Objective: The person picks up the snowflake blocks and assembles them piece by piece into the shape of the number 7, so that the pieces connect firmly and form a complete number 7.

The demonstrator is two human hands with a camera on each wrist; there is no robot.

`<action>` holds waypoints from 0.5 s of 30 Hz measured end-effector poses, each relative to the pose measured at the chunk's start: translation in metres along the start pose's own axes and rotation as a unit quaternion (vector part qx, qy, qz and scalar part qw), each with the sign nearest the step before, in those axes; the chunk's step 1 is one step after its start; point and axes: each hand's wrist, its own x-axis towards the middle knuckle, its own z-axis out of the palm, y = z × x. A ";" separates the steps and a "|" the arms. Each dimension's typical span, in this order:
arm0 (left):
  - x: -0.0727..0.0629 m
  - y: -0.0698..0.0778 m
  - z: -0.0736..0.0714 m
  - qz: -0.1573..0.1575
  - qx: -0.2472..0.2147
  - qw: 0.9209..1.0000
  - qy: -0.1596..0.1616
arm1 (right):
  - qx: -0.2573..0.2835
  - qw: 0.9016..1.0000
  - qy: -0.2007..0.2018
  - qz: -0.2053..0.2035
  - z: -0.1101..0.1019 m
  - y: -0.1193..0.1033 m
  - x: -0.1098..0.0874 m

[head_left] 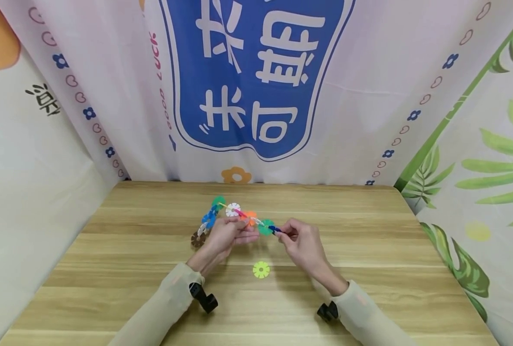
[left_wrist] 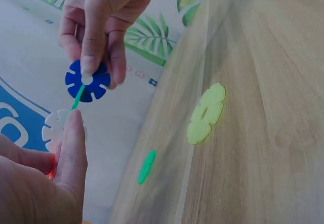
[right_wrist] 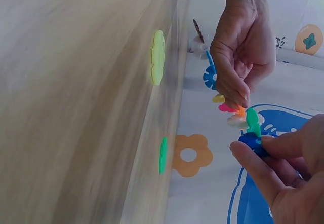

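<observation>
A chain of slotted, flower-shaped plastic discs runs between the hands and past the left one. My left hand [head_left: 222, 239] pinches the chain at an orange disc [head_left: 250, 216]. Between finger and thumb, my right hand [head_left: 303, 242] holds a dark blue disc [left_wrist: 87, 81] at the chain's end. This disc meets an edge-on green disc [right_wrist: 253, 121], which joins a white disc [left_wrist: 52, 132]. Beyond the left hand, the chain continues through a pink disc, a white disc [head_left: 233, 209], a yellow disc and blue discs [head_left: 208, 220] to a brown disc [head_left: 198, 240].
A loose yellow-green disc [head_left: 261, 270] lies on the wooden table [head_left: 122, 288] between the forearms. Another loose green disc [left_wrist: 147, 167] lies farther back. A printed curtain [head_left: 131, 96] hangs along the table's back edge. Black wrist cameras [head_left: 204, 298] sit at both cuffs.
</observation>
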 end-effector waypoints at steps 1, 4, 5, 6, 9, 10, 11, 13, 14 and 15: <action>0.000 0.001 0.000 -0.001 0.000 1.000 0.000 | 0.005 1.000 0.000 0.003 0.001 0.000 0.001; 0.002 0.004 -0.001 0.004 0.005 1.000 -0.002 | 0.021 0.999 -0.012 0.022 0.003 0.002 0.005; 0.003 0.005 -0.002 0.009 0.008 1.000 -0.005 | 0.023 0.999 -0.022 0.033 0.005 0.002 0.006; 0.004 0.006 -0.003 0.013 0.013 1.000 -0.006 | 0.023 0.998 -0.034 0.046 0.006 0.002 0.007; 0.007 0.007 -0.007 0.028 0.031 0.999 -0.009 | 0.002 0.992 -0.091 0.082 0.010 0.003 0.008; 0.007 0.007 -0.008 0.030 0.039 0.999 -0.007 | -0.013 0.989 -0.116 0.093 0.011 0.003 0.007; 0.007 0.007 -0.010 0.029 0.044 0.999 -0.005 | -0.027 0.984 -0.144 0.102 0.012 0.003 0.005; 0.006 0.006 -0.014 0.027 0.055 0.998 -0.001 | -0.058 0.973 -0.193 0.110 0.014 0.002 0.002; 0.006 0.006 -0.016 0.026 0.057 0.998 0.003 | -0.068 0.968 -0.216 0.110 0.015 0.002 0.000; 0.006 0.005 -0.018 0.027 0.057 0.998 0.006 | -0.078 0.963 -0.235 0.108 0.016 0.001 -0.001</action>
